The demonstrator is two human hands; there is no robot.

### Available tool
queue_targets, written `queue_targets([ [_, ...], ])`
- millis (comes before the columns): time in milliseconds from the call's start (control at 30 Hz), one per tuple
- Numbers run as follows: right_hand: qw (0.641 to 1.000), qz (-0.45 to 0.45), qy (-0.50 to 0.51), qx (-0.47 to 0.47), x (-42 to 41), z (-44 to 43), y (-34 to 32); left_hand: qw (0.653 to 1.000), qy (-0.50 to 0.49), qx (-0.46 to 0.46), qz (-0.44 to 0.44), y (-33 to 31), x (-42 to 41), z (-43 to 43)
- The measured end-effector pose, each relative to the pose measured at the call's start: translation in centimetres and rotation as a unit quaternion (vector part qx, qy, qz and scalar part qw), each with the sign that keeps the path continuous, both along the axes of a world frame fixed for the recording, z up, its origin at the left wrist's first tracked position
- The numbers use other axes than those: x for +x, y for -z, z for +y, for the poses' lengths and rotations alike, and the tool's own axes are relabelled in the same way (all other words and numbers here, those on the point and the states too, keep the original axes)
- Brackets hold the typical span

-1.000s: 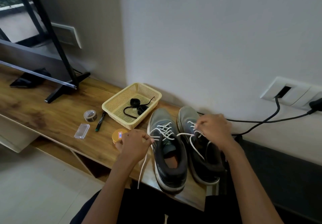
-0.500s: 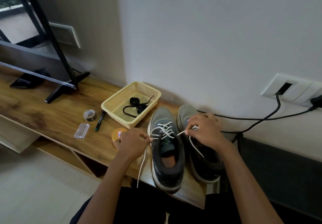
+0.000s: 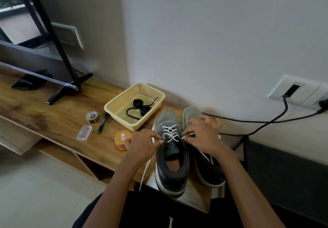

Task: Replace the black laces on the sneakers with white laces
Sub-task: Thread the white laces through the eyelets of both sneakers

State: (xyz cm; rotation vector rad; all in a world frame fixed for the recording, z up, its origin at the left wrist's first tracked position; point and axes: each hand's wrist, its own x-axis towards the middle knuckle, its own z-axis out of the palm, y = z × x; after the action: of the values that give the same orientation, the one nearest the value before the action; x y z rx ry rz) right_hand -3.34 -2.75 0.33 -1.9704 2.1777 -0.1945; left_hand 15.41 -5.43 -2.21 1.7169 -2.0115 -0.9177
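Left sneaker (image 3: 171, 156) on table (image 3: 53, 121) edge, white lace (image 3: 170, 132) crisscrossed. Left hand (image 3: 142, 143) and right hand (image 3: 204, 135) each pinch a lace end. Risk: uneven pull leaves ends unequal; black laces (image 3: 140, 107) sit in basket (image 3: 113, 105).

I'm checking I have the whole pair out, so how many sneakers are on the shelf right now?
2. One sneaker stands at the shelf's front edge, white lace crossed through it. The other sneaker sits right beside it, partly hidden under the right hand.
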Motion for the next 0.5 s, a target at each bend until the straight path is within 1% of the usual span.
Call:
queue_targets([
  [100, 1.000, -0.007, -0.004, 0.013, -0.4, 0.0, 0.1, 1.000, -0.013, 0.007, -0.008, 0.3, 0.5, -0.3],
  [167, 1.000, -0.001, 0.018, 0.012, -1.5, 0.1, -0.2, 1.000, -0.021, 0.010, -0.002, 0.4, 1.0, -0.6],
  [267, 0.999, -0.024, 0.039, 0.015, -2.4, 0.4, -0.3, 1.000, -0.019, 0.016, 0.002, 0.3, 1.3, -0.6],
  [400, 0.999, -0.034, 0.034, 0.017, -2.3, 0.5, -0.1, 0.999, -0.030, 0.024, 0.003, 0.2, 1.2, -0.7],
  [500, 0.998, -0.042, 0.020, 0.030, -2.1, 0.5, 0.1, 0.999, -0.019, 0.021, 0.016, 0.9, 1.3, -0.9],
])
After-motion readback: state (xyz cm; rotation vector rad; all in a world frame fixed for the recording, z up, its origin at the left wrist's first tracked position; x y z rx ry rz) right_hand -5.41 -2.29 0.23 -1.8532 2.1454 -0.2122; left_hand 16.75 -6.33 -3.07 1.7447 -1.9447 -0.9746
